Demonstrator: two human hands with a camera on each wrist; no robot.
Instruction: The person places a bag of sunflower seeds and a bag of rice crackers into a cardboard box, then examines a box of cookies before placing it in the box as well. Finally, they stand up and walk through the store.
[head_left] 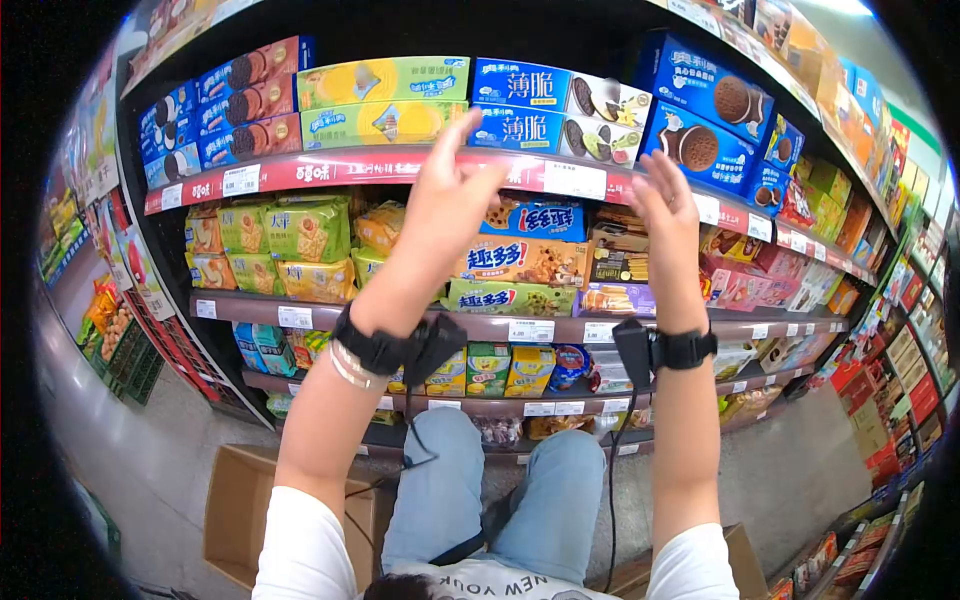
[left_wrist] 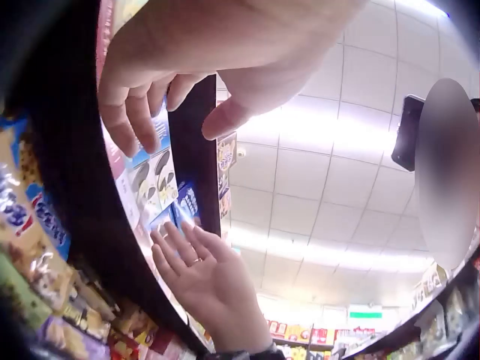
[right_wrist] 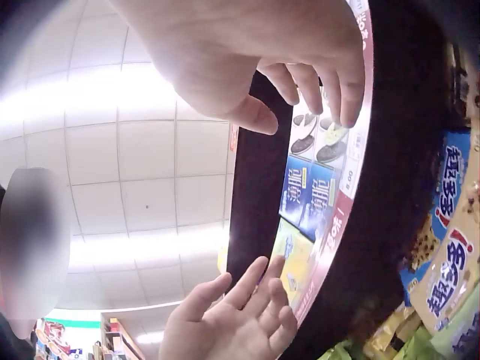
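Observation:
Both hands are raised in front of a shop shelf, apart from each other, with nothing between them. My left hand (head_left: 455, 190) has loosely bent, spread fingers and holds nothing. It overlaps the left end of two stacked blue-and-white thin biscuit boxes (head_left: 520, 128) in the head view. Before the red shelf edge (head_left: 385, 168), my right hand (head_left: 668, 205) is likewise relaxed and holds nothing, nearest the large blue cookie boxes (head_left: 700, 145). The right wrist view shows the thin biscuit boxes (right_wrist: 309, 191) standing behind the right fingers (right_wrist: 349, 90).
Green biscuit boxes (head_left: 385, 85) and brown-and-blue cookie boxes (head_left: 250, 100) fill the left of the upper shelf. Bagged cookies (head_left: 525, 258) lie on the shelf below. An open cardboard box (head_left: 235, 510) stands on the floor at left. Cables (head_left: 612, 490) hang from the wrist cameras.

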